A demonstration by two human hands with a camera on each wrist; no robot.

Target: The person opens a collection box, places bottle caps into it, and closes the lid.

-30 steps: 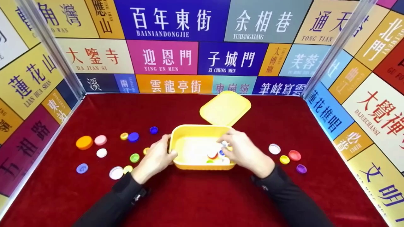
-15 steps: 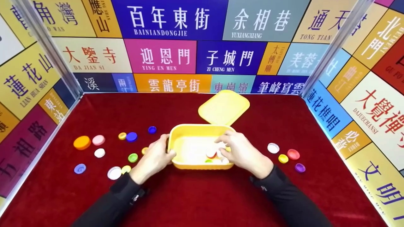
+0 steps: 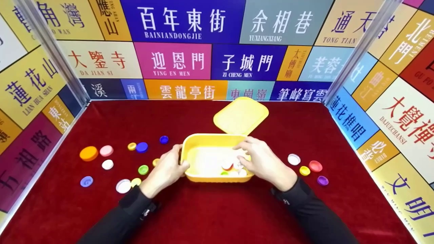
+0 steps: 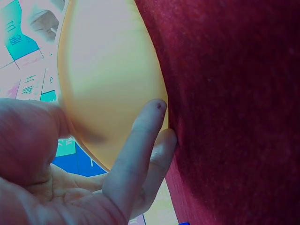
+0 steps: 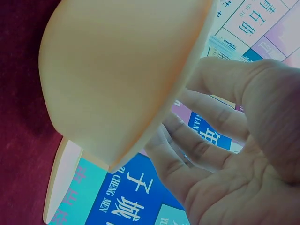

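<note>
A yellow plastic box (image 3: pixel 217 179) without its lid stands on the dark red cloth. My left hand (image 3: pixel 167 169) grips its left end, thumb at the rim and fingers along the outer wall (image 4: pixel 108 89). Over the opposite end reaches my right hand (image 3: pixel 266 161), its fingers spread and loosely bent across the rim. Nothing shows between thumb and forefinger, though the fingertips are hidden by the wall in the right wrist view. Beneath them, in the box's right part, lie several small bottle caps, among them a red and white cap (image 3: pixel 227 165) and a green cap (image 3: pixel 224 173).
The yellow lid (image 3: pixel 241 116) lies behind the box. Several loose caps are scattered at left, including an orange cap (image 3: pixel 89 153) and a blue cap (image 3: pixel 141 147). To the right lie more, such as a red cap (image 3: pixel 315 166) and a purple cap (image 3: pixel 322 180). Printed panels enclose the cloth.
My right hand has shifted slightly, and its thumb and forefinger now stand apart above the caps. The whitish thing near its fingertips a second ago no longer shows there. My left hand keeps its grip.
</note>
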